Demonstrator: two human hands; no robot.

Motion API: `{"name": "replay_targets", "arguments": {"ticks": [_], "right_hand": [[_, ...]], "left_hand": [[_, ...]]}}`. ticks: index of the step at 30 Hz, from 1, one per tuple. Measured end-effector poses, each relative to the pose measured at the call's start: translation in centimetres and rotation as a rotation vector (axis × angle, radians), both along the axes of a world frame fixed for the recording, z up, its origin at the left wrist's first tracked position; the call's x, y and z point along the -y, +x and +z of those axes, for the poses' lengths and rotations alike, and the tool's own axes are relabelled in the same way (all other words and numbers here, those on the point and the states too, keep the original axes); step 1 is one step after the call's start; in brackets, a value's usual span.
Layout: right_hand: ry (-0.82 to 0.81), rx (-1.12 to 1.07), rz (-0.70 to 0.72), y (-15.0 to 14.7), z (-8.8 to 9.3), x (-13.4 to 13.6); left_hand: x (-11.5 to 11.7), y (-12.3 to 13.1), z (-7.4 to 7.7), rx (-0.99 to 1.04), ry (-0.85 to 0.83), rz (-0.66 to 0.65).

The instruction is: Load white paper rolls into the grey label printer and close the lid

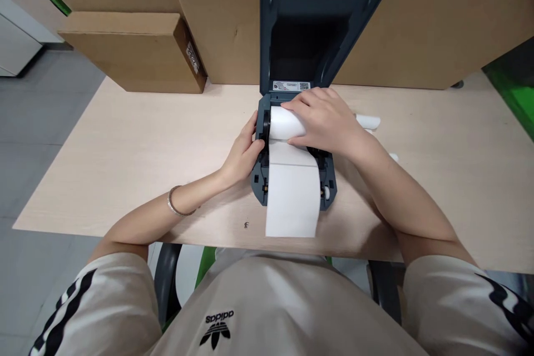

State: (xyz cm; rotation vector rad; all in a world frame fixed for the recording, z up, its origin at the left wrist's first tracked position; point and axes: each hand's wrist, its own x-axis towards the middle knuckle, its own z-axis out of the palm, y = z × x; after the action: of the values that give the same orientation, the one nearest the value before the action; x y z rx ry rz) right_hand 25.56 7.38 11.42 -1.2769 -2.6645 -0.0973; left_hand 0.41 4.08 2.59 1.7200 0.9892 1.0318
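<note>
A dark blue-grey label printer [259,188] stands on the table with its lid [319,3] raised. Inside it sits a roll of white labels [283,123], and a strip of label paper [292,200] runs from the roll over the printer's front edge. My left hand [244,153] grips the printer's left side, thumb on the upper rim and fingers along the outside. Curled over the right part of the roll is my right hand [327,119], thumb in front and fingers behind. That hand hides the roll's right end.
Large cardboard boxes [225,22] stand along the back, with a smaller carton [133,55] at the left. A white rolled piece [367,122] lies right of the printer, partly behind my right forearm. A small dark scrap [246,225] is near the table's front edge.
</note>
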Motion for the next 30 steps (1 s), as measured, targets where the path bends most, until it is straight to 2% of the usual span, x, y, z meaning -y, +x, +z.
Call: {"name": "replay_targets", "arguments": {"ticks": [4, 8, 11, 14, 18, 22, 24, 27, 29, 30], "right_hand": [[0.011, -0.002, -0.003, -0.1, 2.2, 2.7], [-0.155, -0.013, 0.069, -0.3, 4.8, 7.2], [-0.274, 0.096, 0.181, -0.8, 5.1, 10.0], [-0.253, 0.201, 0.206, -1.0, 4.4, 11.4], [-0.223, 0.209, 0.212, -0.9, 3.2, 11.8], [-0.219, 0.179, 0.212, -0.5, 2.8, 11.3], [-0.257, 0.128, 0.24, 0.1, 3.5, 10.7], [-0.335, -0.085, 0.301, 1.7, 5.9, 9.2], [-0.261, -0.302, 0.211, 2.8, 7.6, 7.6], [-0.171, -0.391, 0.092, 3.4, 8.1, 6.7]], "left_hand": [[0.0, 0.2, 0.3, 0.027, 0.013, -0.011], [0.0, 0.3, 0.3, 0.042, 0.021, -0.024], [0.1, 0.2, 0.2, 0.026, -0.001, -0.001], [0.2, 0.1, 0.5, 0.011, -0.02, 0.002], [0.3, 0.4, 0.8, 0.016, -0.018, -0.017], [0.1, 0.3, 0.1, 0.047, -0.053, -0.008], [0.0, 0.1, -0.5, 0.059, -0.061, -0.018], [-0.2, 0.4, -0.9, 0.095, -0.049, -0.01], [-0.2, 0.8, -0.9, 0.145, -0.044, 0.019], [-0.3, 1.1, -0.9, 0.171, -0.044, 0.028]]}}
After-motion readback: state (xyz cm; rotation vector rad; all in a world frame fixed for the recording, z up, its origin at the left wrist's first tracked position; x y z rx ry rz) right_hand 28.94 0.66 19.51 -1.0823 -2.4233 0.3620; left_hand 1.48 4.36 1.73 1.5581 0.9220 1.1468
